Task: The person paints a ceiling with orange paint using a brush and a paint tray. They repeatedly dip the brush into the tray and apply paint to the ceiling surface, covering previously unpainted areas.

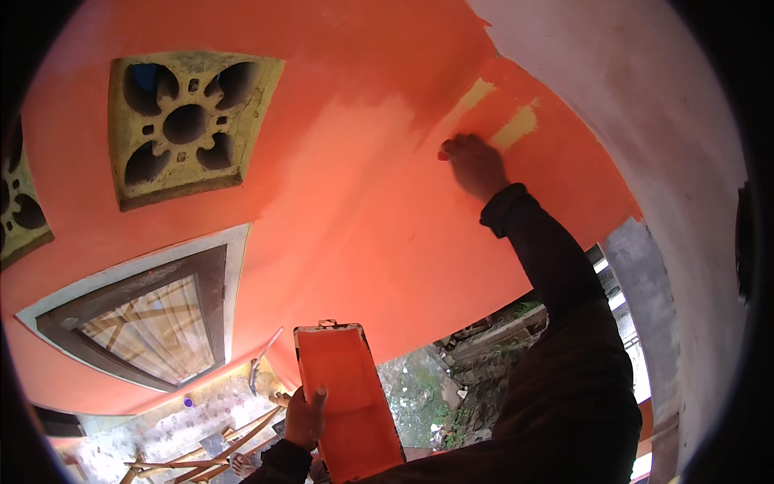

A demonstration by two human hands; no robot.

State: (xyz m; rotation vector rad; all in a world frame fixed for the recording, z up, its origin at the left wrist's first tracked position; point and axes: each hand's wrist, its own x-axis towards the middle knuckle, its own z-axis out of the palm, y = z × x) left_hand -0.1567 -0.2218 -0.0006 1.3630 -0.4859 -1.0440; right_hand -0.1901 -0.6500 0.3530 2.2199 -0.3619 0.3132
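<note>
My left hand (pixel 305 418) grips the edge of a long paint tray (pixel 350 395) coated in orange paint, its thumb lying over the rim. Raised high at the upper right, my right hand (pixel 476 165) is closed around a small painting tool, of which only a red end (pixel 443 154) shows. The rest of that tool is hidden behind my fingers. This hand is close against the orange wall (pixel 347 242), next to yellowish unpainted patches (pixel 516 127). Darker, fresher-looking orange lies above and around a paler area.
A yellow vent block (pixel 185 153) and a dark-framed window (pixel 145 323) with a curtain are set in the wall. Wooden poles (pixel 218 460) stand below at the left. Rough ground with plants (pixel 451 411) lies far down. A pale, curved surface (pixel 637 89) borders the right.
</note>
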